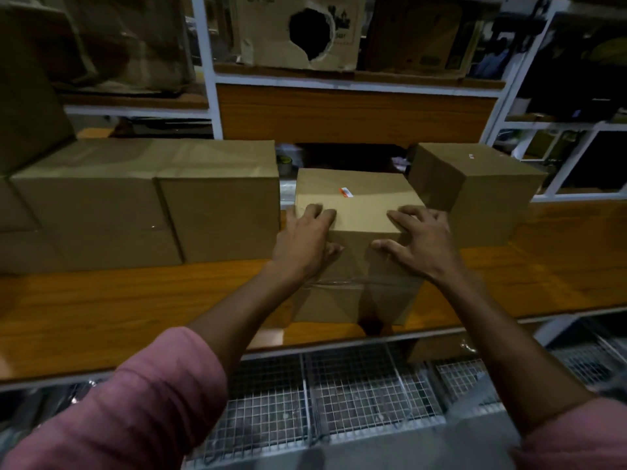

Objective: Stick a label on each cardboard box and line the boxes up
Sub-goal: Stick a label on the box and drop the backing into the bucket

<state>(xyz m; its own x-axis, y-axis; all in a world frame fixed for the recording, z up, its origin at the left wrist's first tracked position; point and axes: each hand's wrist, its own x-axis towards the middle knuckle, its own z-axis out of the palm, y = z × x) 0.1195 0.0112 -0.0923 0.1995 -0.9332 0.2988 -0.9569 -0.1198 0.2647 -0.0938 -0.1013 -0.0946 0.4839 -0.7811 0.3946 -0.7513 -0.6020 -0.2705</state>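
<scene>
Both hands' fingers curled on mid box (356, 212); boxes L (217, 198) & R (475, 184) flank it.

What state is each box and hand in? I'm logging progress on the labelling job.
middle box: upright on the wooden shelf, taped shut, label on top.
right box: shut, turned askew, small label on top.
left boxes: shut, side by side, no label visible.
left hand: grips the middle box's near left corner.
right hand: grips its near right corner.
</scene>
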